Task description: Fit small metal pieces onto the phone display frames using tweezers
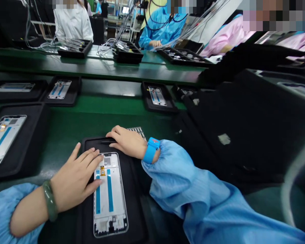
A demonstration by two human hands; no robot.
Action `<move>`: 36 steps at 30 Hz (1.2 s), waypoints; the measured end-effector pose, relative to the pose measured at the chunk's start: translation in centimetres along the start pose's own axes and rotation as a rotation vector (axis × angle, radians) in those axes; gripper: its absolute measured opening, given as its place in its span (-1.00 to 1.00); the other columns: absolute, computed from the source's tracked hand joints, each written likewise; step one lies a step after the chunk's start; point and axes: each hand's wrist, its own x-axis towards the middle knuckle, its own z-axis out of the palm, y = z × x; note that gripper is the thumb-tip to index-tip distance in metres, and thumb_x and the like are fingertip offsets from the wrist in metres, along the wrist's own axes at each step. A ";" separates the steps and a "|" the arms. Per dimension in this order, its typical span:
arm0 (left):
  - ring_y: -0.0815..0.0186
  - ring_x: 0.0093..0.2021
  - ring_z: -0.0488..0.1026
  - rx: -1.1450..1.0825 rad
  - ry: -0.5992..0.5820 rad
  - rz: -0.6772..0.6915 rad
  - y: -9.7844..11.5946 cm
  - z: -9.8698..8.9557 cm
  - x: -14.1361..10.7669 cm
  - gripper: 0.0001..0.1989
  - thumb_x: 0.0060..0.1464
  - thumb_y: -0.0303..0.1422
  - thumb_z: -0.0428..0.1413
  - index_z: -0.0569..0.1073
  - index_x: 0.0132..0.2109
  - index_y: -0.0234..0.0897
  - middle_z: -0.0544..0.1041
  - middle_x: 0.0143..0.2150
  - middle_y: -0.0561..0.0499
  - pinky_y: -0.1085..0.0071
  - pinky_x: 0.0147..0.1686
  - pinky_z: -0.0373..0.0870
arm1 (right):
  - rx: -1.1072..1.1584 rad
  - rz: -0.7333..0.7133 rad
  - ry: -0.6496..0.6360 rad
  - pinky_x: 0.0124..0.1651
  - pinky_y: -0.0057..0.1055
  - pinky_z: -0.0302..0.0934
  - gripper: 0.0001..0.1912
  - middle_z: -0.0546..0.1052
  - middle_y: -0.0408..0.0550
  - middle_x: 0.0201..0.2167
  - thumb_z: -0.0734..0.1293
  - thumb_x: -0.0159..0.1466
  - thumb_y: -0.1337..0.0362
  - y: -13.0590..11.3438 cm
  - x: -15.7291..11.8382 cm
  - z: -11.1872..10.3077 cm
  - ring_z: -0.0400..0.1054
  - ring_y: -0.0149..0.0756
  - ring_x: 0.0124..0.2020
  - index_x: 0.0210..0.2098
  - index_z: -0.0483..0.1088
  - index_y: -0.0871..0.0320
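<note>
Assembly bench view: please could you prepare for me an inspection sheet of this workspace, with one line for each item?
Surface: green bench carrying black trays.
Job's things: white phone mid-frame with blue strips, in a black tray; black tweezers.
Clutter: black sheet with pale patches, at right.
Hands: left hand rests on the mid-frame; right hand lies over the tweezers, with a blue wristband.
Cables: white wire bundle on the far bench.
Surroundings: co-workers in white and blue coats; more trays holding frames.
</note>
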 end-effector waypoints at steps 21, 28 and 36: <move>0.28 -0.17 0.41 0.387 -0.031 -0.369 -23.0 -5.4 8.7 -0.71 0.18 -0.26 -0.06 0.34 -0.07 -0.38 0.42 -0.14 -0.06 0.22 -0.18 0.39 | 0.184 0.703 0.230 -0.20 -0.40 0.22 -0.53 0.52 0.14 -0.28 0.05 0.31 0.09 11.5 6.6 -5.0 0.42 -0.18 -0.21 -0.30 0.45 0.29; 0.26 -0.17 0.42 0.360 0.012 -0.316 -22.1 -3.9 8.0 -0.64 0.24 -0.31 -0.23 0.39 -0.24 -0.43 0.42 -0.28 0.00 0.22 -0.09 0.33 | 0.675 0.637 0.353 -0.68 -0.55 0.11 -0.42 0.40 -0.09 -0.62 0.04 0.26 -0.12 7.0 -0.9 -4.6 0.19 -0.54 -0.74 -0.57 0.29 0.23; 0.25 -0.11 0.39 0.361 0.033 -0.466 -23.6 -3.2 9.3 -0.68 0.11 -0.22 0.03 0.34 -0.05 -0.32 0.40 -0.07 -0.07 0.15 -0.13 0.36 | 1.377 0.726 0.271 -0.72 -0.63 0.22 -0.55 0.37 -0.15 -0.59 0.29 0.12 -0.06 4.0 -7.5 -1.4 0.20 -0.60 -0.72 -0.55 0.27 0.25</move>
